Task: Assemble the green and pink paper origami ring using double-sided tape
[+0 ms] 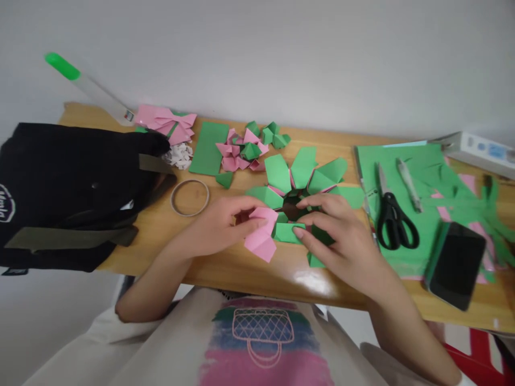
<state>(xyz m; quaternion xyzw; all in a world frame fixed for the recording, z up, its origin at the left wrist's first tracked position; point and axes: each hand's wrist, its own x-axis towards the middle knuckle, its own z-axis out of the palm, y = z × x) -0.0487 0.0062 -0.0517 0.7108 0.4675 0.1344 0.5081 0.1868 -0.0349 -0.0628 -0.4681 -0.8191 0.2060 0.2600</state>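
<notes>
My left hand (217, 228) is closed, its thumb and fingers pinching a pink folded paper petal (263, 239). My right hand (346, 238) has its fingers curled around the near side of a green paper flower (303, 166). Between its thumb and fingertips is a green folded paper strip (285, 232), which lies right beside the pink petal. Several green petals with thin pink edges between them fan out around the flower's dark hollow middle. My fingers hide part of the flower's near side.
A roll of tape (190, 213) and a black bag (80, 187) are at left. Pink and green folded pieces (241, 153) and a green sheet (208, 148) lie behind. Scissors (390, 214), a cutter (409, 185) and a phone (456, 265) are at right, near a power strip (483, 153).
</notes>
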